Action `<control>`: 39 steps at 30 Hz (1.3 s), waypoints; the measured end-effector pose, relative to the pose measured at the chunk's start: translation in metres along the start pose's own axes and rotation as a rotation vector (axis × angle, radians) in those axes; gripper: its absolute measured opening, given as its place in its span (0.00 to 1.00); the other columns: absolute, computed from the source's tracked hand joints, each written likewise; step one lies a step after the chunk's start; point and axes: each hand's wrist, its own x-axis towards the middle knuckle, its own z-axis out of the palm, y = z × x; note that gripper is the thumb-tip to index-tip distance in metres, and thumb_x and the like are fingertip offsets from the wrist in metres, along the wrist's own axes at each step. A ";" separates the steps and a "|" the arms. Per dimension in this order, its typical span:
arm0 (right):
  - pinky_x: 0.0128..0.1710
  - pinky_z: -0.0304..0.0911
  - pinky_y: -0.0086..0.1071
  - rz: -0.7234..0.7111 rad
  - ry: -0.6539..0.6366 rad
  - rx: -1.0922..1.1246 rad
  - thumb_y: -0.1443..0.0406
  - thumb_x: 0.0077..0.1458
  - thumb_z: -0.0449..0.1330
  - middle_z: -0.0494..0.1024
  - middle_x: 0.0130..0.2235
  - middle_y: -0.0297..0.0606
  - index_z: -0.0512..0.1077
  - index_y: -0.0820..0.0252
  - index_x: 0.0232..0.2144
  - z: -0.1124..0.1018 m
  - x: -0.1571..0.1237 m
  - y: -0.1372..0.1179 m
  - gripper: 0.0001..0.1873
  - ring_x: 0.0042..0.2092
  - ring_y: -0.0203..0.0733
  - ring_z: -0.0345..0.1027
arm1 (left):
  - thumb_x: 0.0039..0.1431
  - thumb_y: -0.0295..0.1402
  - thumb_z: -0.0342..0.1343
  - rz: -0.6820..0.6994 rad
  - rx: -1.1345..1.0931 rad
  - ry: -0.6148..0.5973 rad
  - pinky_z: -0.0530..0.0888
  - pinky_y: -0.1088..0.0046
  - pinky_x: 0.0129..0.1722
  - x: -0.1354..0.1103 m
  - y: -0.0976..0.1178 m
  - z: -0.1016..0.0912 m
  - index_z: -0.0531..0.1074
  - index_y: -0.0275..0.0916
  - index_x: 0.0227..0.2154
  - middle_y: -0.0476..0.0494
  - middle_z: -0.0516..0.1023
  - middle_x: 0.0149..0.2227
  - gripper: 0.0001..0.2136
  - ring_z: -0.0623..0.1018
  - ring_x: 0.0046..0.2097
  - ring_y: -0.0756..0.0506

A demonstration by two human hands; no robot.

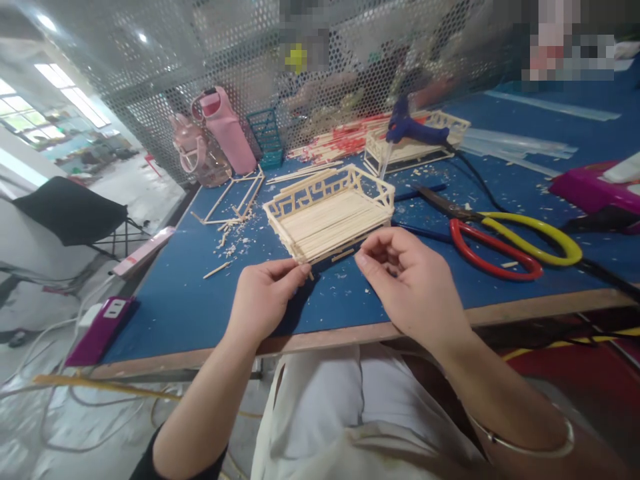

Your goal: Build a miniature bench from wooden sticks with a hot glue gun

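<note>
A small tray-like model built from thin wooden sticks [330, 223] stands on the blue table, with a slatted floor and low lattice sides. At its near left corner, my left hand [267, 293] pinches a short bit of stick or the corner post; which one I cannot tell. My right hand [407, 277] is by the near right edge, its thumb and fingers curled together. Whatever lies between those fingers is too small or hidden to make out. Red-and-yellow-handled scissors [500, 243] lie right of my right hand.
Behind the model are a blue glue gun [417, 130], a second stick model [375, 150], and red-tipped sticks [345, 140]. A stick frame [233, 200] and scraps lie left. Pink bottles [230, 130] stand by the perforated panel. Clear glue sticks [515, 147] and a purple power strip [595, 190] are right.
</note>
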 end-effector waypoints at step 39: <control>0.30 0.44 0.35 -0.690 -0.395 -0.795 0.70 0.56 0.57 0.71 0.24 0.35 0.70 0.60 0.22 -0.023 -0.018 -0.002 0.11 0.29 0.40 0.59 | 0.62 0.33 0.45 0.481 0.530 -0.140 0.69 0.73 0.32 -0.059 0.017 0.030 0.77 0.41 0.31 0.44 0.80 0.30 0.14 0.77 0.33 0.46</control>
